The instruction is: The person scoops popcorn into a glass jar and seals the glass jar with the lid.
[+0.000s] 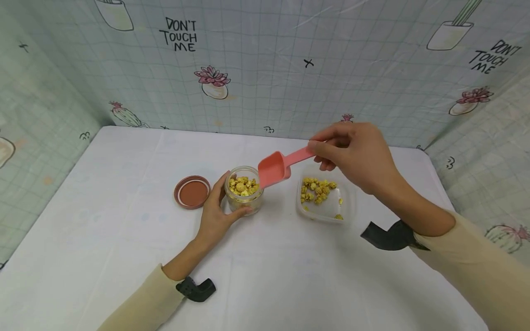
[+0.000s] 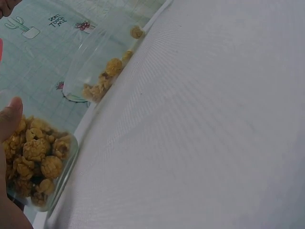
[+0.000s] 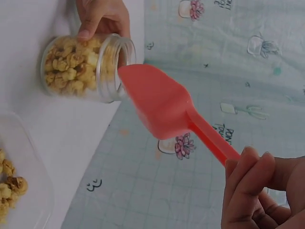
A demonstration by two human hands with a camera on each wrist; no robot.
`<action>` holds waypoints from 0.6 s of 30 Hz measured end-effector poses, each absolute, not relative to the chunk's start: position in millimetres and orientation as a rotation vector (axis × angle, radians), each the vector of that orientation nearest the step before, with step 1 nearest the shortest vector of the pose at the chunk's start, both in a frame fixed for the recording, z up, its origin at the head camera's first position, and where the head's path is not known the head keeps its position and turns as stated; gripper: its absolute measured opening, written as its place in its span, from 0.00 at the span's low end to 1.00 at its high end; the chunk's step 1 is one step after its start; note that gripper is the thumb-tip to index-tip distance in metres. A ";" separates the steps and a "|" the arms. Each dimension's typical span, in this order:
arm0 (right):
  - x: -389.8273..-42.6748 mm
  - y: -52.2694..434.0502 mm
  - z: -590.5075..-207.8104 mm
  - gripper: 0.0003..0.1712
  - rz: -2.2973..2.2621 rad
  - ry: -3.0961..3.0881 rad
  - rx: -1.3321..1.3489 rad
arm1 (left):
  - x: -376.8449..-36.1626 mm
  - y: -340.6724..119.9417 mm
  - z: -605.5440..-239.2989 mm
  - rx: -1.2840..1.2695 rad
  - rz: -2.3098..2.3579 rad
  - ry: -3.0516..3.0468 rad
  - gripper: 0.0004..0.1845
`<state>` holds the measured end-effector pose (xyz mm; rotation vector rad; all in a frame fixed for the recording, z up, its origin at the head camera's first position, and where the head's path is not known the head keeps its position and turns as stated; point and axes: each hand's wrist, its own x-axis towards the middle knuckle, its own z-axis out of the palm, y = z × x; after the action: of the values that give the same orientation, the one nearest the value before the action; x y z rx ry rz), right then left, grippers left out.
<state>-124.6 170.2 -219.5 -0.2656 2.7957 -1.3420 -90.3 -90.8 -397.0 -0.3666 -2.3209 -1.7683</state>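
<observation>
My left hand grips a clear glass jar, its thumb and fingers around the sides as it stands on the table. Yellow caramel popcorn fills much of the jar. In my right hand is the handle of a pink scoop, pinched between thumb and fingers. The scoop is tilted, its front edge at the jar's mouth, and its bowl looks empty in the head view. Right of the jar sits a clear plastic container with more popcorn gathered toward its far side.
A round brown lid lies on the white table, just left of the jar. Behind the table hangs a patterned curtain, with further curtains at both sides.
</observation>
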 end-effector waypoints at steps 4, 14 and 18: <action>-124.4 185.1 -225.2 0.15 -1.404 2.785 -0.188 | -90.7 -91.0 -396.9 -0.363 -1.778 -2.319 0.50; -118.2 232.9 -250.0 0.24 -1.563 2.739 0.017 | -91.1 -90.9 -398.1 -0.366 -1.784 -2.315 0.50; -110.7 249.6 -261.5 0.26 -1.649 2.664 0.096 | -90.6 -91.0 -397.8 -0.359 -1.791 -2.318 0.50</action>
<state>-110.7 249.6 -261.5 0.0963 2.6639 -1.6489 -90.6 -91.0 -397.8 -0.3585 -2.3178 -1.7914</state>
